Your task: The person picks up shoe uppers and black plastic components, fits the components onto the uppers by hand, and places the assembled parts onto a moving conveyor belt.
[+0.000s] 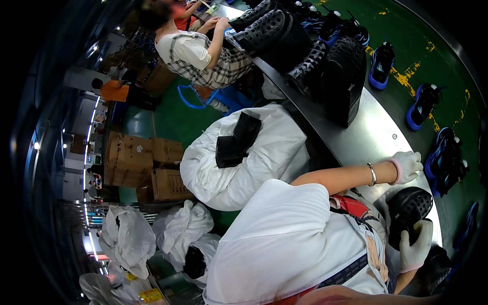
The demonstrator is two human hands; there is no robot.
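Observation:
My left hand (pixel 408 168), in a white glove with a pink cuff, hovers over or rests on the metal worktable (pixel 378 136) at the right. Its fingers are curled, and whatever may be inside them is hidden. Lower in the picture, my right hand (pixel 417 246), also gloved in white, grips a black shoe sole (pixel 413 204) with a pattern of round holes. The thumb lies over its dark inner side, and the far fingers are hidden. Another black sole (pixel 435 264) is beside that hand, partly in shadow.
Black soles (pixel 345 81) are piled along the worktable. Past it, a green conveyor belt (pixel 401 109) carries black-and-blue sneakers (pixel 382 65). A white sack (pixel 218 178) with black pieces on top stands beside me, near cardboard boxes (pixel 129 161). A co-worker (pixel 203 58) sits at the table's upper end.

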